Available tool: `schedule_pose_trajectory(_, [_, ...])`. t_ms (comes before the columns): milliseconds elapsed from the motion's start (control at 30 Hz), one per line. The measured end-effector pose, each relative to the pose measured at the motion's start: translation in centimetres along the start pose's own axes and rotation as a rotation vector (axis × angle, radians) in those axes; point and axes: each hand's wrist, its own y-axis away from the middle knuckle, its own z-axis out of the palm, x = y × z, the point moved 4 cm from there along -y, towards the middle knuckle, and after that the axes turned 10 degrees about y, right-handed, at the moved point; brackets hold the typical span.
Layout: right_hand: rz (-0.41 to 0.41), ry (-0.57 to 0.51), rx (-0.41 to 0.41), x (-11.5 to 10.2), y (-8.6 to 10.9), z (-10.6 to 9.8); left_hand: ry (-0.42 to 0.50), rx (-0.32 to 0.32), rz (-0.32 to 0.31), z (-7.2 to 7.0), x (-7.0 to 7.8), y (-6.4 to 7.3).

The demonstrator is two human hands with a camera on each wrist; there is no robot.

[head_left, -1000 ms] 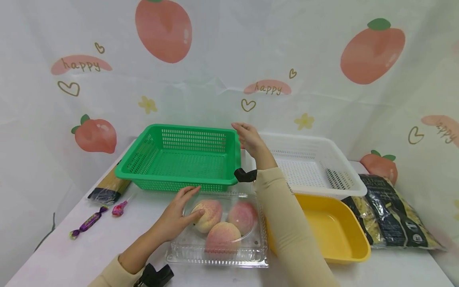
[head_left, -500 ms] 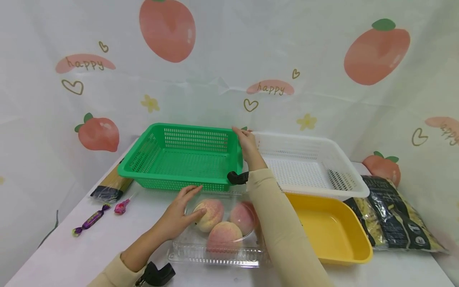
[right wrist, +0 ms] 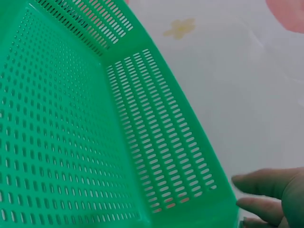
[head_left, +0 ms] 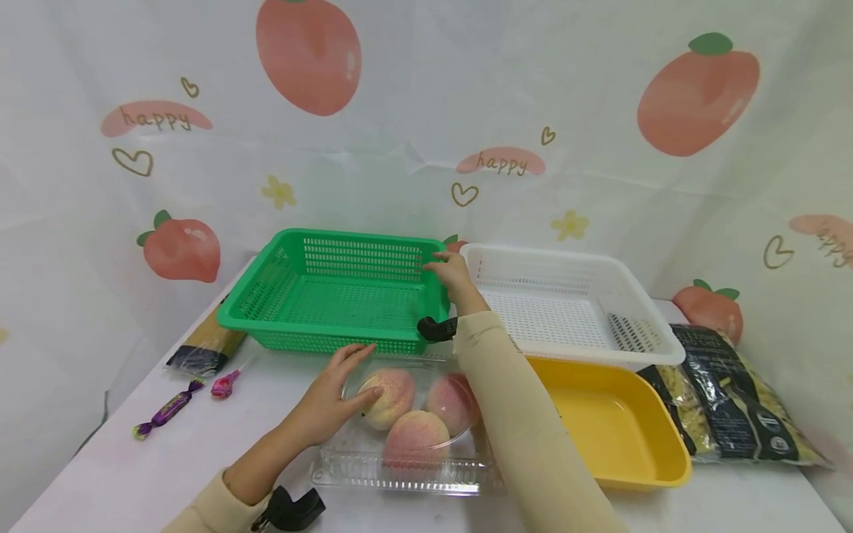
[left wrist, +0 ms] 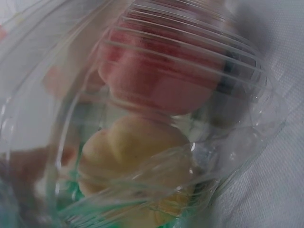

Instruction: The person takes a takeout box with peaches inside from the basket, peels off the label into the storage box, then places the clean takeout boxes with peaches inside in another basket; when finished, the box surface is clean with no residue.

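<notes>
A clear plastic clamshell box (head_left: 369, 483) with peaches (head_left: 416, 438) in it sits at the front middle of the table. My left hand (head_left: 326, 406) rests along its left side, fingers spread and thumb over the lid. In the left wrist view the peaches (left wrist: 161, 71) show blurred through the plastic. Behind the box stands a green plastic basket (head_left: 320, 329) with nothing in it. My right hand (head_left: 455, 278) is at the basket's right rim, fingers extended. In the right wrist view, fingertips (right wrist: 251, 183) lie at the outer edge of the rim; part of the hand is cut off.
A white basket (head_left: 626, 277) stands right of the green one, with a yellow basin (head_left: 620, 477) in front. A dark packet of pasta (head_left: 746, 403) lies far right. At left lie a packet of noodles (head_left: 209, 344), a wrapped candy (head_left: 166, 411) and a pink lollipop (head_left: 224, 385).
My right hand has come down and left from above the gap between the baskets to the green basket's right rim. My left hand stays on the box.
</notes>
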Motion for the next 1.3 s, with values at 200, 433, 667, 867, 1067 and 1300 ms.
schedule_pose_trajectory(200, [0.005, 0.053, 0.012, 0.1, -0.4, 0.1, -0.006, 0.009, 0.009, -0.1, 0.0, 0.0])
schedule_pose_trajectory(433, [0.021, 0.099, 0.008, 0.4, -0.8, 0.4, -0.011, 0.013, 0.012, 0.0, 0.0, 0.1])
schedule_pose_trajectory(667, [0.019, 0.136, 0.013, 0.3, -0.8, 0.5, -0.023, 0.024, 0.018, -0.1, 0.1, 0.2])
schedule_pose_trajectory(867, [0.014, 0.132, 0.023, 0.1, -0.7, 0.5, 0.022, 0.083, -0.003, -0.8, 0.3, 0.5])
schedule_pose_trajectory(1067, [0.000, 0.113, 0.021, -0.1, -0.3, 0.4, 0.254, 0.025, -0.190, -1.4, -0.1, 2.1])
schedule_pose_trajectory(1300, [-0.006, 0.125, 0.015, 0.1, -0.4, 0.0, 0.416, -0.099, -0.376, -0.2, -0.8, 4.4])
